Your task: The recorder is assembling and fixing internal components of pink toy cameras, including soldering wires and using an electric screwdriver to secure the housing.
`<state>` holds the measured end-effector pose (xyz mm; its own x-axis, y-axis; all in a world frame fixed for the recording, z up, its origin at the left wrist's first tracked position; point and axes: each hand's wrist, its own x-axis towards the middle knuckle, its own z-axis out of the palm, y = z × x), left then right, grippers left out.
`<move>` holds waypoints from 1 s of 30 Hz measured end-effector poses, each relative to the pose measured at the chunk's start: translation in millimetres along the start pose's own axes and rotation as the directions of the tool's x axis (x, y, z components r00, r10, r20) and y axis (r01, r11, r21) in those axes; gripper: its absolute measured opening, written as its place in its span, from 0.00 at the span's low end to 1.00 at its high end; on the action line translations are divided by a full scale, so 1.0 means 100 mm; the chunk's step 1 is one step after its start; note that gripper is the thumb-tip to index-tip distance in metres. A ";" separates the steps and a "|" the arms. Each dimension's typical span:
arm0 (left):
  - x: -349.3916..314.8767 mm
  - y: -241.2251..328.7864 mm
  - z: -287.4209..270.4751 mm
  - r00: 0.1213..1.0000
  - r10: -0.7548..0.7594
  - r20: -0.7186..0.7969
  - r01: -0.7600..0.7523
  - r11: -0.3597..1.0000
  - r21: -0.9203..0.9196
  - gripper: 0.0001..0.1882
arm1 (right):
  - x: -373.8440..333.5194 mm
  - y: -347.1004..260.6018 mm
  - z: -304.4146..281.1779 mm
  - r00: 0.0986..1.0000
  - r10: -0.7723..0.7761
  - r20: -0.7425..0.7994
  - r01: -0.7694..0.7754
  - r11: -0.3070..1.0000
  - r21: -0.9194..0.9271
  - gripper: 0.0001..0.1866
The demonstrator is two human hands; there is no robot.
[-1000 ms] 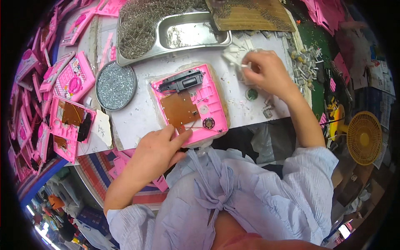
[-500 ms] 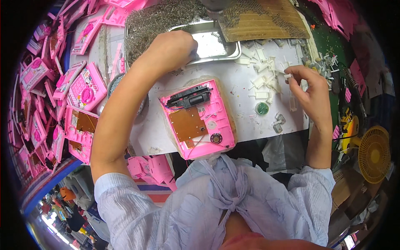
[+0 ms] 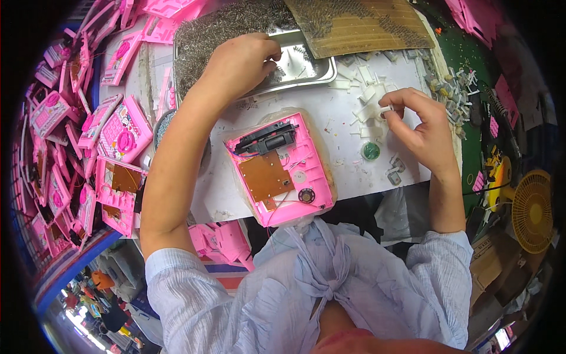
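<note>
My right hand (image 3: 421,121) pinches a white plastic part (image 3: 385,110); my left hand (image 3: 246,62) curls over the metal tray (image 3: 321,71), grip unclear.

We are in what looks like an assembly workshop: on our worktable (image 3: 348,174), an opened pink casing (image 3: 303,156) shows its brown circuit board (image 3: 265,177), a metal tray (image 3: 327,76) holds masses of small springs (image 3: 206,47), and white plastic parts (image 3: 370,115) lie loose. Left of us, similar pink housings (image 3: 58,197) pile up; on our right we see a yellow fan (image 3: 532,212).
</note>
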<state>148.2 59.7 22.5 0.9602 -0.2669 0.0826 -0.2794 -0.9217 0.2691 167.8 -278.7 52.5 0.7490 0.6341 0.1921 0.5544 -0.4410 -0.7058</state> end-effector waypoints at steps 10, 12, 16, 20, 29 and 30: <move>-0.28 0.46 -0.34 0.993 -0.116 0.014 0.112 0.912 -0.396 0.07 | -0.11 -0.21 0.09 0.980 -0.195 0.026 0.193 0.978 0.077 0.16; -0.74 0.77 -0.39 0.974 -0.192 0.119 0.220 0.690 -0.689 0.08 | -0.28 -0.33 0.18 0.981 -0.190 -0.030 0.191 0.948 0.255 0.17; -1.45 1.32 -0.16 0.954 -0.186 0.233 0.269 0.195 -0.943 0.12 | -0.44 -0.42 0.33 0.907 -0.411 0.091 0.348 0.854 0.387 0.21; -1.74 1.55 0.03 0.896 -0.300 0.326 0.323 -0.060 -0.944 0.10 | -0.55 -0.47 0.49 0.883 -0.440 0.160 0.367 0.863 0.347 0.19; -1.89 1.60 0.02 0.903 -0.304 0.303 0.375 0.212 -0.903 0.10 | -0.63 -0.36 0.54 0.895 -0.236 0.378 0.048 0.893 0.447 0.17; -1.87 1.57 0.06 0.918 -0.381 0.114 0.297 0.465 -0.834 0.10 | -0.62 -0.30 0.58 0.925 -0.223 0.307 0.092 0.917 0.388 0.16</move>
<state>-75.2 -36.6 44.0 0.9879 0.0742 -0.1359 0.1512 -0.2736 0.9499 83.6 -267.7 22.7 0.4580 0.8800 0.1256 0.4364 -0.0996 -0.8942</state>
